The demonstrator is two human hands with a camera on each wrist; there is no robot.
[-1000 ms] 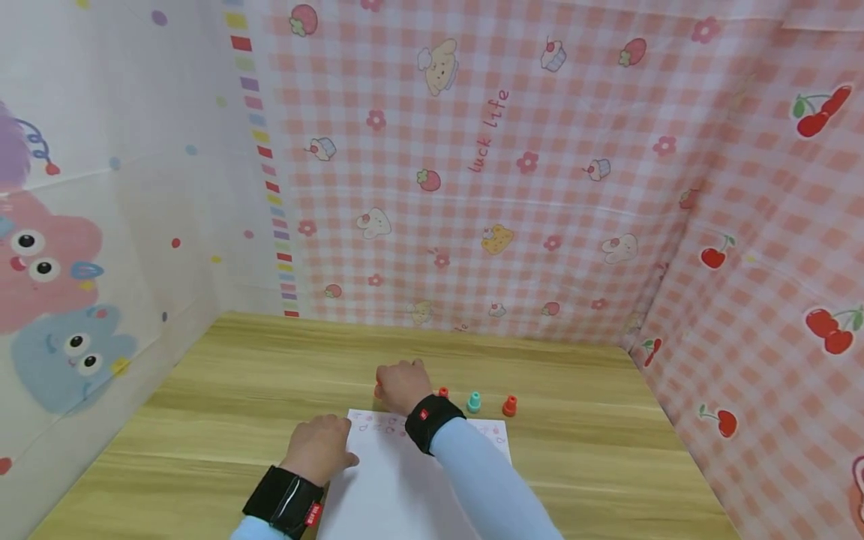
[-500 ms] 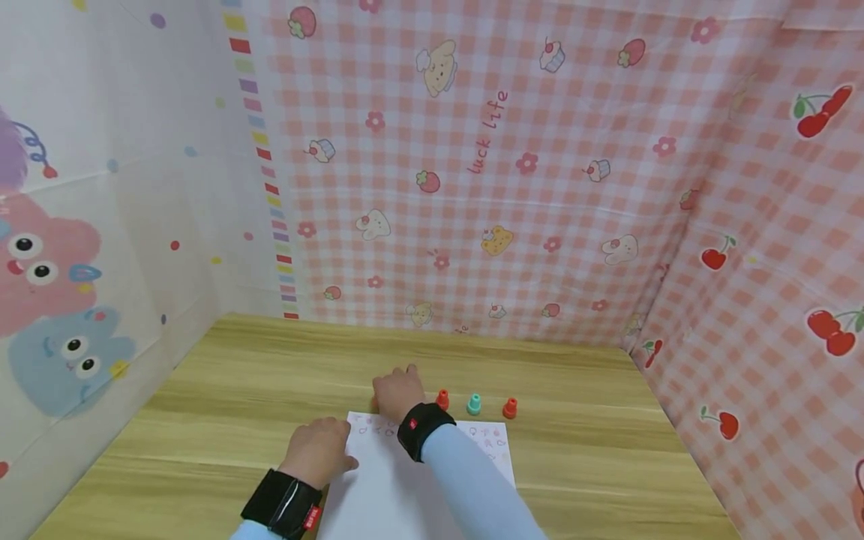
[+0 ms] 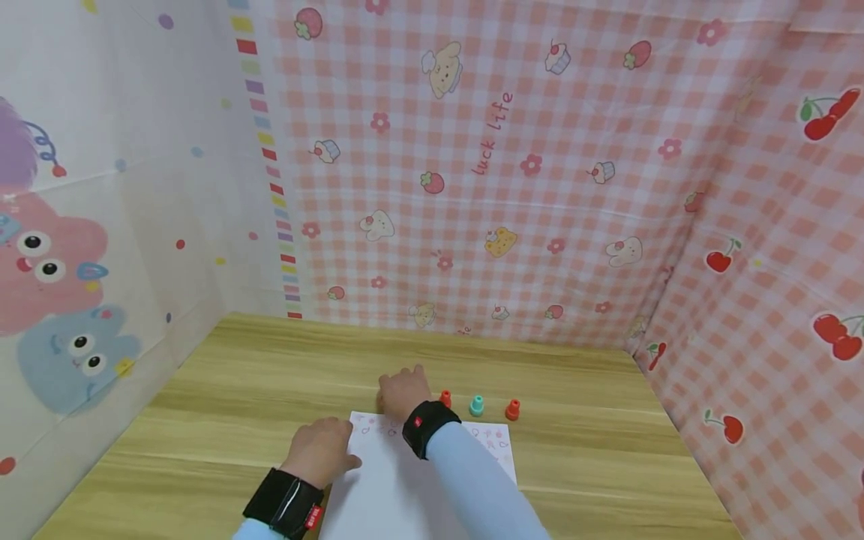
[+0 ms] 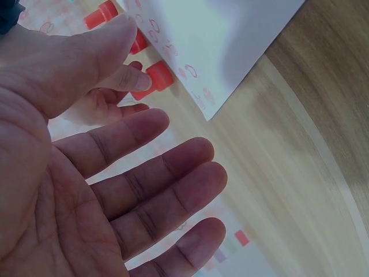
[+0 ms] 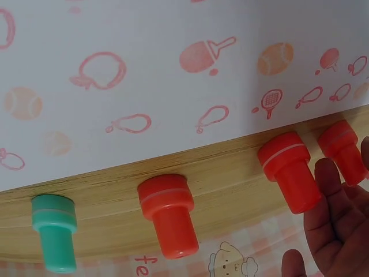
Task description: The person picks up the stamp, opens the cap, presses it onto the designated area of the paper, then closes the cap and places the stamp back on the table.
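My left hand (image 3: 319, 452) lies at the left edge of a white sheet of paper (image 3: 378, 487), its thumb over the sheet. In the left wrist view its fingers (image 4: 144, 138) are spread and hold nothing. Just beyond the paper's far left corner, my right hand (image 3: 403, 391) pinches the leftmost red toy stamp (image 5: 343, 151) between thumb and fingers. That stamp stands on the table, hidden by the hand in the head view. Another red stamp (image 5: 289, 170) stands close beside the fingers. Small red and orange prints (image 5: 196, 56) mark the paper's far end.
Farther right along the paper's far edge stand a red stamp (image 3: 445, 397), a teal stamp (image 3: 477, 406) and another red stamp (image 3: 513, 409). Patterned cloth (image 3: 432, 180) closes off the wooden table (image 3: 574, 450) at the back and both sides.
My right hand has come slightly down and left; the red stamp visible at its fingertips a second ago is now hidden from the head view. The left hand has stayed still.
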